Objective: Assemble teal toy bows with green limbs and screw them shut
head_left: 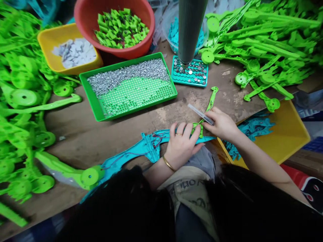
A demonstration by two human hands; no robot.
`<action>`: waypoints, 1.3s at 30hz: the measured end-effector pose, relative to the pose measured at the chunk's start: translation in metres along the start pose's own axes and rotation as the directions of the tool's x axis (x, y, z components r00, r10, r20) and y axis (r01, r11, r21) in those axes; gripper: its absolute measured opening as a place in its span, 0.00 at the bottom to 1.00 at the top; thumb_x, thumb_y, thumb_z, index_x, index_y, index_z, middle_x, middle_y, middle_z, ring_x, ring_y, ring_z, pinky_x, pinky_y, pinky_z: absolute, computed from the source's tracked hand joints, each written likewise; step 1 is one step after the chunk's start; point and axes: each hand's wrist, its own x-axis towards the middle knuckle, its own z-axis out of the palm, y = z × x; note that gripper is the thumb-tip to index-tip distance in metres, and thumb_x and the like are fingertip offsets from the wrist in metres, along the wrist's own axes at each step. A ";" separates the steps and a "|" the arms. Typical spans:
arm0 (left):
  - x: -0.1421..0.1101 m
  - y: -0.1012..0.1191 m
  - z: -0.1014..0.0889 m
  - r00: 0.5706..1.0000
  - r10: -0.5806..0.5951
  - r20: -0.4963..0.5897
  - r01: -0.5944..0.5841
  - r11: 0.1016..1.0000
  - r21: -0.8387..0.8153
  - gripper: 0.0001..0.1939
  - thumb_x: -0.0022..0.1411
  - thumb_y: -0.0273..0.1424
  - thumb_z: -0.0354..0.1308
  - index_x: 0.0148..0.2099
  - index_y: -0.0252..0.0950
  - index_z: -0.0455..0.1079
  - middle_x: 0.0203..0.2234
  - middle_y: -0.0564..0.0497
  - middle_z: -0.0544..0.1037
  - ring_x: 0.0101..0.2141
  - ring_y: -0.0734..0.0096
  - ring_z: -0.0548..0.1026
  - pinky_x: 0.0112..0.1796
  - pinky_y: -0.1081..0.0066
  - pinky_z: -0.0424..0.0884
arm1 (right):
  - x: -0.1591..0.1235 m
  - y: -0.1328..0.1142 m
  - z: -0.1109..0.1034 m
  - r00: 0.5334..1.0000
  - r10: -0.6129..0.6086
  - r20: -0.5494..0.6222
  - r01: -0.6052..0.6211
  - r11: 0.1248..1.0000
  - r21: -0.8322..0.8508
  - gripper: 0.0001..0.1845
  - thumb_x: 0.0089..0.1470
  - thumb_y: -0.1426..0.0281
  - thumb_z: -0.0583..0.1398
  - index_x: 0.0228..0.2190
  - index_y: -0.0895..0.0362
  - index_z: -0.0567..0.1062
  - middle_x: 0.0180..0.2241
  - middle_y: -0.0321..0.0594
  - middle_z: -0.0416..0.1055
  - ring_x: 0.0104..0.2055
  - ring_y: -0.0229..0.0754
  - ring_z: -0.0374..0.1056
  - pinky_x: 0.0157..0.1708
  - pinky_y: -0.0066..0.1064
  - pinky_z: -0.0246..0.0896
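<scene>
A long blue plastic shell (126, 152) with thin red and dark wires lies along the table's near edge. My left hand (182, 143) rests over its right part, fingers curled onto it, wearing a ring and a bangle. Between my hands, a light green plastic piece (200, 130) meets the blue shell, and a narrow green arm (212, 97) extends away from it. My right hand (222, 123) pinches a slim, pale grey stick-like tool (198, 112), angled up to the left just above the green piece. The fingertips of both hands are close together, partly hiding the joint.
A green tray (133, 101) of screws lies ahead, beside a teal tray (189, 79) of small metal discs under a dark vertical column (190, 30). Behind are a red bowl (85, 16) and yellow bin (47, 43). Green parts (272, 43) pile up both sides; a yellow crate (290, 134) stands right.
</scene>
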 end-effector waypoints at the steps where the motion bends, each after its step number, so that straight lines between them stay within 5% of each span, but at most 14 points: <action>1: 0.003 0.000 0.001 1.000 0.006 0.015 -0.006 1.000 -0.005 0.26 0.61 0.45 0.57 0.56 0.35 0.68 0.47 0.40 0.73 0.49 0.51 0.66 0.55 0.50 0.57 | 0.001 -0.001 -0.001 1.000 0.010 0.003 -0.010 1.000 -0.003 0.06 0.52 0.67 0.60 0.33 0.53 0.74 0.34 0.41 0.68 0.37 0.46 0.67 0.33 0.34 0.61; 5: 0.008 -0.001 0.006 0.999 -0.002 0.044 0.003 1.000 -0.006 0.27 0.61 0.48 0.55 0.54 0.34 0.69 0.48 0.39 0.72 0.48 0.50 0.66 0.54 0.48 0.58 | 0.002 0.003 -0.013 0.997 0.071 0.010 -0.071 0.957 0.281 0.13 0.48 0.64 0.64 0.37 0.53 0.74 0.34 0.39 0.71 0.34 0.43 0.68 0.34 0.35 0.63; 10: 0.008 -0.003 0.006 0.997 0.005 0.072 -0.005 1.000 0.010 0.32 0.58 0.53 0.55 0.54 0.33 0.68 0.47 0.39 0.72 0.49 0.48 0.65 0.55 0.46 0.57 | -0.001 0.020 -0.032 0.895 0.425 -0.134 -0.173 0.608 0.775 0.17 0.50 0.52 0.62 0.30 0.53 0.74 0.24 0.34 0.67 0.23 0.35 0.62 0.23 0.29 0.59; 15: 0.009 -0.003 0.005 0.995 -0.013 0.103 0.011 1.000 0.017 0.32 0.57 0.52 0.58 0.55 0.35 0.67 0.48 0.39 0.72 0.49 0.49 0.65 0.56 0.45 0.56 | -0.001 0.029 -0.023 0.880 0.439 0.182 -0.319 0.260 0.911 0.21 0.37 0.55 0.70 0.29 0.55 0.76 0.24 0.34 0.71 0.25 0.35 0.66 0.24 0.28 0.64; 18: 0.008 -0.003 0.005 0.995 -0.012 0.100 0.010 1.000 0.020 0.32 0.57 0.52 0.58 0.55 0.34 0.67 0.48 0.39 0.72 0.49 0.49 0.65 0.55 0.46 0.57 | 0.003 0.031 -0.015 0.881 0.431 0.194 -0.294 0.178 0.939 0.22 0.34 0.56 0.72 0.28 0.56 0.75 0.25 0.35 0.74 0.27 0.37 0.70 0.27 0.29 0.69; 26: 0.009 -0.003 0.006 0.995 -0.009 0.101 0.006 1.000 0.030 0.32 0.59 0.52 0.55 0.55 0.33 0.66 0.48 0.39 0.72 0.49 0.50 0.66 0.56 0.46 0.57 | 0.012 0.031 -0.008 0.884 0.418 0.209 -0.326 0.231 0.917 0.24 0.31 0.53 0.72 0.26 0.57 0.75 0.24 0.34 0.75 0.23 0.36 0.71 0.24 0.28 0.72; 32: 0.008 -0.004 0.008 0.995 -0.004 0.101 0.002 1.000 0.016 0.32 0.60 0.52 0.54 0.56 0.33 0.66 0.49 0.39 0.72 0.49 0.50 0.67 0.56 0.47 0.57 | 0.015 0.032 -0.008 0.890 0.405 0.207 -0.401 0.485 0.777 0.26 0.39 0.47 0.67 0.25 0.56 0.70 0.15 0.32 0.69 0.15 0.34 0.65 0.14 0.24 0.62; 39: 0.008 -0.004 0.008 0.995 -0.004 0.100 0.003 1.000 0.009 0.31 0.61 0.52 0.53 0.56 0.32 0.67 0.49 0.39 0.72 0.49 0.51 0.67 0.56 0.49 0.57 | 0.017 0.030 -0.011 0.898 0.394 0.198 -0.417 0.612 0.672 0.23 0.48 0.49 0.63 0.26 0.55 0.67 0.13 0.30 0.65 0.13 0.33 0.62 0.13 0.23 0.56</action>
